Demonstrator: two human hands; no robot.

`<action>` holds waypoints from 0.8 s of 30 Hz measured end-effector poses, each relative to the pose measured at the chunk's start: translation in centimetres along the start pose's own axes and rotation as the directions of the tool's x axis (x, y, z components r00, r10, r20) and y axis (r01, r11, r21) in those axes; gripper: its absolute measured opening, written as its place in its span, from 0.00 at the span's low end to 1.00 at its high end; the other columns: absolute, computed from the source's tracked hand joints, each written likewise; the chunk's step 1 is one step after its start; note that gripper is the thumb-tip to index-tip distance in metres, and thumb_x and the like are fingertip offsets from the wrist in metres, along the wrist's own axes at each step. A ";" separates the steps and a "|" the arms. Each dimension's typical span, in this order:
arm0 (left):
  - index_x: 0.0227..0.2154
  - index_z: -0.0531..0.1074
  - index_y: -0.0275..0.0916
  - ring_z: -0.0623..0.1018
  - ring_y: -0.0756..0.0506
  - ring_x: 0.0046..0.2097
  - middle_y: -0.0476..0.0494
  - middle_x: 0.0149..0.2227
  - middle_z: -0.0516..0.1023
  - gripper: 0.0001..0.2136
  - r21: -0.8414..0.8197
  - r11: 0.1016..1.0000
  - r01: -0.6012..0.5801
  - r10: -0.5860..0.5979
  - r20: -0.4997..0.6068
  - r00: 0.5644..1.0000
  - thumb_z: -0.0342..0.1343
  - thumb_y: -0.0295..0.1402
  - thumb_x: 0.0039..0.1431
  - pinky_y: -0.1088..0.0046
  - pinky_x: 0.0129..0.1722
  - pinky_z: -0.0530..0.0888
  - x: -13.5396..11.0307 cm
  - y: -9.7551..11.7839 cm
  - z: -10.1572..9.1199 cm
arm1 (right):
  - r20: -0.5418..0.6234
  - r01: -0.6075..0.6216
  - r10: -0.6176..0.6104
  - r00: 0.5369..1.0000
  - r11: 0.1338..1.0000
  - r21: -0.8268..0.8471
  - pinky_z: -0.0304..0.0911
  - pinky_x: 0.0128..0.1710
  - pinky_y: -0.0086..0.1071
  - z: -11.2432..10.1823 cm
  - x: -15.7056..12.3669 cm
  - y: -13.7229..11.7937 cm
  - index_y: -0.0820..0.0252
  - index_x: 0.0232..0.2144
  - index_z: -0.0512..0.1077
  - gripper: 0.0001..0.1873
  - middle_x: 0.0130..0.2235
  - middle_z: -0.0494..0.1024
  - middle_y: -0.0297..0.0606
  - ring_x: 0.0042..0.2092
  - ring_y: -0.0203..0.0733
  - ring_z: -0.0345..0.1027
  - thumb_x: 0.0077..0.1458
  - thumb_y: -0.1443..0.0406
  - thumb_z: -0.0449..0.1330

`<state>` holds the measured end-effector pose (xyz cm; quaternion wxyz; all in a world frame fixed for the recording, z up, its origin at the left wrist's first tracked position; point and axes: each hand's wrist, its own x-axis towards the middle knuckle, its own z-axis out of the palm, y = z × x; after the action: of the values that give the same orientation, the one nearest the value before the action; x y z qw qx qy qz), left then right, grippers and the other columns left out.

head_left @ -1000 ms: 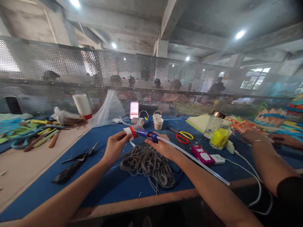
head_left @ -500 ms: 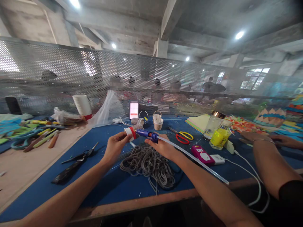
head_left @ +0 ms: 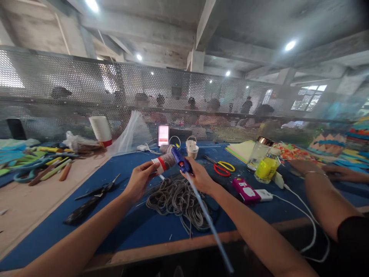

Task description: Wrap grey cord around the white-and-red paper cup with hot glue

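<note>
My left hand [head_left: 142,177] grips a paper cup [head_left: 157,164] with a red band, tipped on its side toward the middle. A greyish textured surface shows beyond the band; whether it belongs to the cup or to something behind, I cannot tell. My right hand [head_left: 199,175] is closed round a blue hot glue gun [head_left: 179,158], nozzle pointing up and away beside the cup. From its rear a long translucent glue stick [head_left: 206,215] runs down past the table edge. Below both hands lies a loose heap of grey cord [head_left: 180,204].
Black-handled snips [head_left: 90,202] lie left; red-and-yellow scissors [head_left: 221,167] lie right. Behind stand a small basket-like cup [head_left: 191,149], a lit phone [head_left: 163,135] and stacked paper cups [head_left: 99,129]. Rightward are a pink power bank [head_left: 245,190], a yellow bottle [head_left: 266,169] and another person's arm [head_left: 328,200].
The glue gun has turned from pointing left across the cup to pointing up and away. Its stick has swung down toward me. The cup has turned slightly in my left hand.
</note>
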<state>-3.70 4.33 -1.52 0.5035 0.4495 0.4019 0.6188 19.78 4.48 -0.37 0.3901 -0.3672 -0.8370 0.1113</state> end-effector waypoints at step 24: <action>0.31 0.78 0.34 0.76 0.47 0.35 0.42 0.34 0.80 0.13 -0.048 0.999 -0.012 0.012 -0.001 1.000 0.69 0.37 0.44 0.73 0.36 0.73 -0.1 0.3 0.1 | -0.095 -0.501 0.575 0.813 0.606 -0.619 0.63 0.47 0.42 -1.2 0.1 9.2 0.72 0.49 0.64 0.21 0.49 0.71 0.58 0.50 0.57 0.69 0.58 0.62 0.56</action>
<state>-3.67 4.13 -1.19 0.5102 0.4393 0.3847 0.6314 25.50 10.91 -3.91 0.1477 -0.7011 -0.6967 -0.0357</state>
